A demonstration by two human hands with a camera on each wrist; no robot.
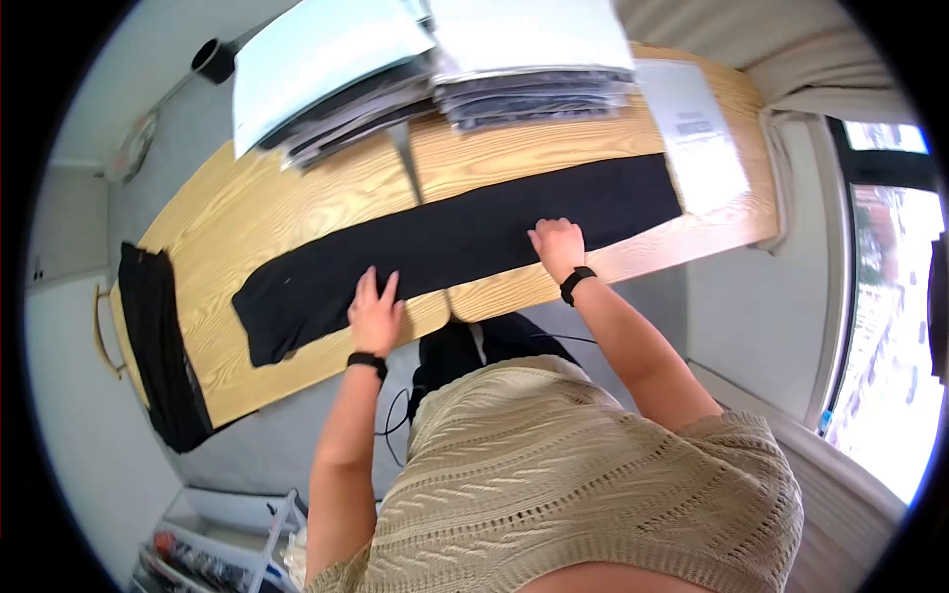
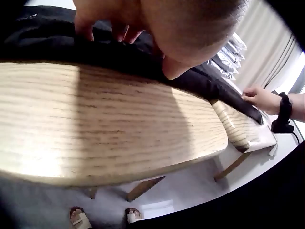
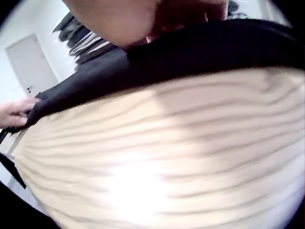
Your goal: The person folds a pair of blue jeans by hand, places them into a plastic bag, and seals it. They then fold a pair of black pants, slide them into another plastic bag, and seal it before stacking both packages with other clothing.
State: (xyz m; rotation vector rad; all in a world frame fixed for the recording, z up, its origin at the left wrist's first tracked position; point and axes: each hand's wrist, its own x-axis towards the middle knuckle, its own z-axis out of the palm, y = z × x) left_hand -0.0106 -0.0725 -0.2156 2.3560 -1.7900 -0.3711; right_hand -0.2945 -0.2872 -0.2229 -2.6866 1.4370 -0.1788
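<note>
A pair of black trousers, folded into one long strip, lies across the wooden table. My left hand rests on its near edge toward the left, with the fingers spread over the cloth. Farther right, my right hand touches the trousers with bent, relaxed fingers. In the left wrist view, fingertips press the dark cloth close to the table edge. The right wrist view has the right thumb and fingers on the cloth, partly cut off by the top of the picture.
Two stacks of bagged folded garments stand at the back. A flat clear plastic bag lies at the right end. Another black garment hangs over the left end. Below left is a rack with bins; a window is at the right.
</note>
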